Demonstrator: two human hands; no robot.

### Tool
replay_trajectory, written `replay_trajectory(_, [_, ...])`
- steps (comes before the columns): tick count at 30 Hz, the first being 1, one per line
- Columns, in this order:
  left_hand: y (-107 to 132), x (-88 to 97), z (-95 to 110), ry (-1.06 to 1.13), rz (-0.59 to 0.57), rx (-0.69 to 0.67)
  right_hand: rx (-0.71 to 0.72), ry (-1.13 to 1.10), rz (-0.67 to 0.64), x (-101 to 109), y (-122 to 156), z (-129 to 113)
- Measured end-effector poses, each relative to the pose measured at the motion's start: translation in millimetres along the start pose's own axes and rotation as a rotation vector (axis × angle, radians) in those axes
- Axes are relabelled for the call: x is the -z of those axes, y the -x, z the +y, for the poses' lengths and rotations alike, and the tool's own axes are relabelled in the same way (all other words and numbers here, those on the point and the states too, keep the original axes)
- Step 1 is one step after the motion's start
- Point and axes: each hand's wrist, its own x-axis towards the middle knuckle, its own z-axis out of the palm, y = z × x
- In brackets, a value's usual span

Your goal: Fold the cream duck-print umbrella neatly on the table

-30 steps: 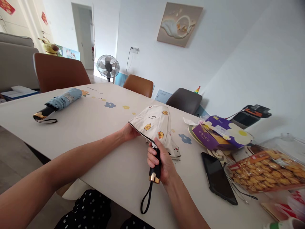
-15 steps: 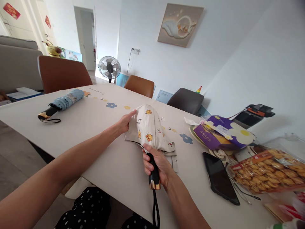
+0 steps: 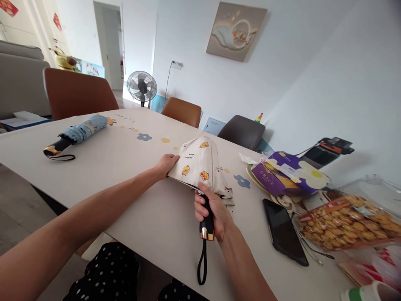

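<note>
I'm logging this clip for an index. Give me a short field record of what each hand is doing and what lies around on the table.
left hand: grips the edge of the cream umbrella canopy
right hand: closed around the umbrella's black handle
wrist strap: hangs below the handle
table: blue folded umbrella far left; black phone, purple box, packet of biscuits to the right

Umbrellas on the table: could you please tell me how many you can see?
2: a cream umbrella held in both hands at the near edge, and a folded blue umbrella lying far left.
</note>
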Motion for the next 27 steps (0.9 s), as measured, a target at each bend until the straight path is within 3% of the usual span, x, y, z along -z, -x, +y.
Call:
replay_trajectory(7, [12.3,-19.2,-9.3,-0.385,0.027,-0.26,-0.068,0.078,-0.037,-7.1,3.9,4.0])
replay_trajectory(10, [15.6,-18.8,-3.1,-0.553,0.063,-0.335,0.0,0.104,-0.051,-9.2,4.8,7.8])
replay_trajectory(12, [19.8,-14.6,6.7,-0.557,0.18,-0.414,0.046,0.119,-0.021,-9.7,5.2,8.4])
replay_trajectory(15, [34.9,-12.3,22.3,-0.343,0.295,-0.59,0.078,0.146,0.054,-9.2,4.9,6.7])
replay_trajectory(17, [50.0,-17.1,28.6,-0.196,0.183,-0.577,0.082,0.168,0.089,-8.8,4.1,5.7])
replay_trajectory(23, [80.1,-35.5,31.7,0.211,-0.419,-0.217,0.074,0.268,0.048,-8.5,3.0,9.9])
replay_trajectory(27, [71.9,-31.7,32.2,0.564,-0.562,0.006,-0.015,0.298,-0.061,-6.2,3.0,13.4])
